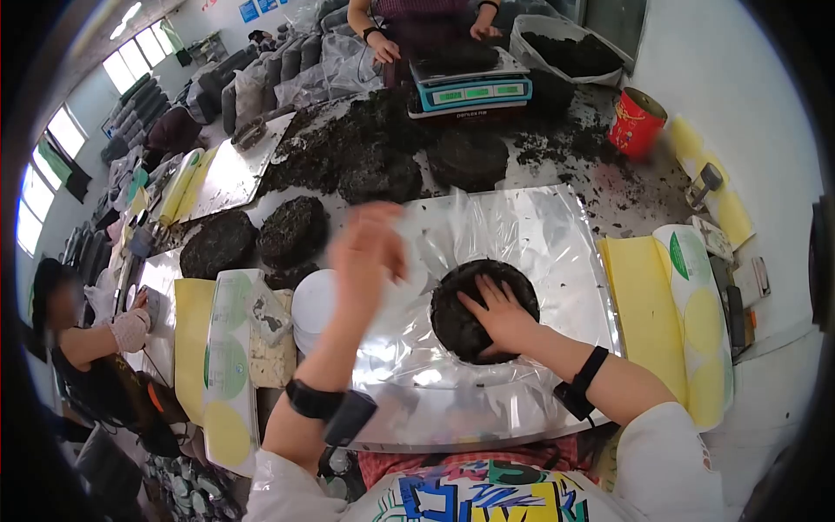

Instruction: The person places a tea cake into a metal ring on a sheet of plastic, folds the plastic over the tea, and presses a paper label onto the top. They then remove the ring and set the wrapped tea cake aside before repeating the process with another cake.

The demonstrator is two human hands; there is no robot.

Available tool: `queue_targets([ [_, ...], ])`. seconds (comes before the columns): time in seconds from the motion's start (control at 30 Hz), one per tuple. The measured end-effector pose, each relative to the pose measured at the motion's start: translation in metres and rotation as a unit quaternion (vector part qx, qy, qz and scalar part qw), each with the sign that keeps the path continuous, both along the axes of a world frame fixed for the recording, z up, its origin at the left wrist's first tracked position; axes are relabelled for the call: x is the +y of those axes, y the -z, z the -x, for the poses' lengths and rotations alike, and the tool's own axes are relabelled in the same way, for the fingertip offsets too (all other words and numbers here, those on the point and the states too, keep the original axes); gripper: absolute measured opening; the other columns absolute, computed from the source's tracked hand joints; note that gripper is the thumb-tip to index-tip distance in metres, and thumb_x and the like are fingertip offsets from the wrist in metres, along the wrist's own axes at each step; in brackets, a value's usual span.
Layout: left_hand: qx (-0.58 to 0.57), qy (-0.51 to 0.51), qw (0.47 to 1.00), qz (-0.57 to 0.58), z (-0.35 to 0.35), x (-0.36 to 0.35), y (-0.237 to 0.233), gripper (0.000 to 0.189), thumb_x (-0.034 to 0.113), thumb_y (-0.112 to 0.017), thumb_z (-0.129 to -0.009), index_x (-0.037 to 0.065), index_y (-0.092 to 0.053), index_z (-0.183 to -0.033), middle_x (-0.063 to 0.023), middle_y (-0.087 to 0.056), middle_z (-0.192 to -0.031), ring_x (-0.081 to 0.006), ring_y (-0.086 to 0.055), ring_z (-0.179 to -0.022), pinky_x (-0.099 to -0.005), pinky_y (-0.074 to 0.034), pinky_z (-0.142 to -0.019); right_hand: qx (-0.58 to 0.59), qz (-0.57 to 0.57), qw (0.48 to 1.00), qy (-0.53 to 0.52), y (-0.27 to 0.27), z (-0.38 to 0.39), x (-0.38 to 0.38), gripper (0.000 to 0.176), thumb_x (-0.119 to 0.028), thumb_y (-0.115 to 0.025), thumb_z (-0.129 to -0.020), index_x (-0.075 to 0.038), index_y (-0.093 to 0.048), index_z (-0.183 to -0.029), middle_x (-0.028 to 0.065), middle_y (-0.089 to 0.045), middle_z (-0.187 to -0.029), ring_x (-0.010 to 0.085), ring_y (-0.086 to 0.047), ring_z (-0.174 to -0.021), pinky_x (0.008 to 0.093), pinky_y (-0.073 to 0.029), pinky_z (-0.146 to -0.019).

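Note:
My right hand (503, 318) lies flat with fingers spread on a round, blackish pressed cake (454, 324), perhaps dried seaweed. Under the cake is clear plastic film (470, 230) on a shiny metal sheet (557, 261). My left hand (370, 252) is raised to the left of the cake, apart from it. Motion smears its fingers, so I cannot make out whether it holds anything. Below that hand stands a white round tub (315, 300), partly hidden by my forearm.
Several more dark cakes (294, 231) and loose crumbs lie beyond the sheet. A person's hands (383, 48) are by a digital scale (470, 91); another person (96, 339) works at left. Label rolls (230, 365) flank me. A red can (637, 123) stands at back right.

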State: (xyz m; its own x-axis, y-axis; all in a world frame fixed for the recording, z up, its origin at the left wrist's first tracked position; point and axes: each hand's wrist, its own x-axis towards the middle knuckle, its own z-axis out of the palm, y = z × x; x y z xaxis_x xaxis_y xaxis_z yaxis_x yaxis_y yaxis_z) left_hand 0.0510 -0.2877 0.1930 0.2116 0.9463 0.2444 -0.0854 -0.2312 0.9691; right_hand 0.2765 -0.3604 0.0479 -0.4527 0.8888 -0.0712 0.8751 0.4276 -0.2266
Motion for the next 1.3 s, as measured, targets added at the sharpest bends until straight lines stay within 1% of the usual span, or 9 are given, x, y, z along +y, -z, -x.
queue_targets([
  [0.17,0.677,0.125,0.715,-0.124,0.108,-0.040,0.143,0.022,0.006,-0.052,-0.084,0.012,-0.065,-0.101,-0.0106,-0.064,-0.104,-0.0302,-0.059,-0.102,-0.0418,-0.046,-0.089,0.017,-0.009,1.000,0.002,-0.007,0.003,0.000,0.120,-0.040,-0.088,-0.054,-0.013,-0.022,-0.150,0.0311,-0.019,-0.151,0.0428,-0.018,-0.142,0.0565,-0.018,-0.114],
  [0.4,0.292,0.145,0.813,-0.482,-0.035,-0.075,0.114,0.053,0.038,-0.078,-0.071,0.014,-0.060,-0.115,-0.0101,-0.059,-0.111,-0.0298,-0.058,-0.102,-0.0425,-0.048,-0.088,-0.023,0.020,0.999,0.024,0.004,-0.006,0.008,0.090,-0.017,-0.071,-0.076,-0.012,-0.021,-0.151,0.0264,-0.022,-0.153,0.0382,-0.023,-0.143,0.0507,-0.021,-0.115],
  [0.53,0.289,0.152,0.897,-0.299,-0.063,-0.072,0.123,0.023,0.025,-0.068,-0.083,0.005,-0.057,-0.089,-0.0131,-0.060,-0.090,-0.0340,-0.058,-0.084,-0.0447,-0.046,-0.071,0.739,0.264,0.587,0.198,-0.032,-0.035,-0.035,0.086,-0.009,-0.069,-0.082,0.005,-0.016,-0.148,0.0226,-0.031,-0.150,0.0283,-0.032,-0.139,0.0337,-0.027,-0.113],
  [0.67,0.343,0.164,0.906,-0.184,-0.071,-0.074,0.134,0.026,0.028,-0.055,-0.092,0.005,-0.059,-0.083,-0.0151,-0.061,-0.072,-0.0364,-0.060,-0.072,-0.0469,-0.047,-0.065,0.064,0.003,0.989,0.132,-0.074,-0.032,-0.139,0.084,-0.026,-0.080,-0.068,-0.003,-0.038,-0.137,0.0227,-0.050,-0.129,0.0313,-0.053,-0.115,0.0452,-0.037,-0.104],
  [0.73,0.468,0.208,0.837,-0.192,-0.074,-0.073,0.134,0.025,0.028,-0.055,-0.092,0.006,-0.060,-0.082,-0.0150,-0.062,-0.069,-0.0374,-0.061,-0.067,-0.0479,-0.048,-0.061,0.110,-0.118,0.972,0.171,-0.072,-0.091,-0.131,0.023,-0.018,-0.075,-0.069,-0.011,-0.069,-0.090,0.0062,-0.066,-0.078,0.0260,-0.061,-0.059,0.0447,-0.050,-0.078],
  [0.87,0.478,0.222,0.830,-0.181,-0.071,-0.077,0.127,0.023,0.029,-0.057,-0.090,0.009,-0.062,-0.099,-0.0148,-0.063,-0.067,-0.0369,-0.062,-0.063,-0.0486,-0.048,-0.058,0.292,-0.211,0.931,0.061,-0.218,-0.041,-0.148,0.014,-0.021,-0.070,-0.079,-0.011,-0.070,-0.087,0.0117,-0.066,-0.089,0.0281,-0.064,-0.084,0.0371,-0.050,-0.074],
  [0.93,0.440,0.216,0.863,-0.125,-0.068,-0.075,0.116,0.041,0.031,-0.057,-0.088,0.018,-0.053,-0.127,-0.0145,-0.063,-0.067,-0.0355,-0.062,-0.062,-0.0481,-0.048,-0.057,0.295,0.232,0.926,-0.037,-0.158,-0.005,-0.137,0.030,-0.034,-0.072,-0.079,-0.006,-0.069,-0.090,0.0125,-0.067,-0.093,0.0304,-0.061,-0.100,0.0459,-0.048,-0.082],
  [1.07,0.520,0.310,0.787,-0.115,-0.074,-0.067,0.097,0.070,0.025,-0.058,-0.085,0.022,-0.028,-0.149,-0.0145,-0.066,-0.075,-0.0345,-0.065,-0.068,-0.0471,-0.050,-0.060,-0.030,0.014,0.997,-0.073,0.031,-0.115,-0.102,0.053,-0.026,-0.075,-0.074,-0.007,-0.058,-0.121,0.0142,-0.059,-0.113,0.0291,-0.058,-0.109,0.0418,-0.045,-0.094],
  [1.3,0.422,0.190,0.842,-0.279,-0.045,-0.084,0.125,0.024,0.022,-0.070,-0.077,0.010,-0.067,-0.097,-0.0106,-0.065,-0.085,-0.0316,-0.064,-0.078,-0.0421,-0.053,-0.069,0.295,-0.073,0.951,0.060,-0.011,-0.003,-0.024,0.031,0.000,-0.061,-0.070,-0.005,-0.058,-0.100,0.0133,-0.057,-0.105,0.0340,-0.056,-0.098,0.0397,-0.048,-0.084],
])
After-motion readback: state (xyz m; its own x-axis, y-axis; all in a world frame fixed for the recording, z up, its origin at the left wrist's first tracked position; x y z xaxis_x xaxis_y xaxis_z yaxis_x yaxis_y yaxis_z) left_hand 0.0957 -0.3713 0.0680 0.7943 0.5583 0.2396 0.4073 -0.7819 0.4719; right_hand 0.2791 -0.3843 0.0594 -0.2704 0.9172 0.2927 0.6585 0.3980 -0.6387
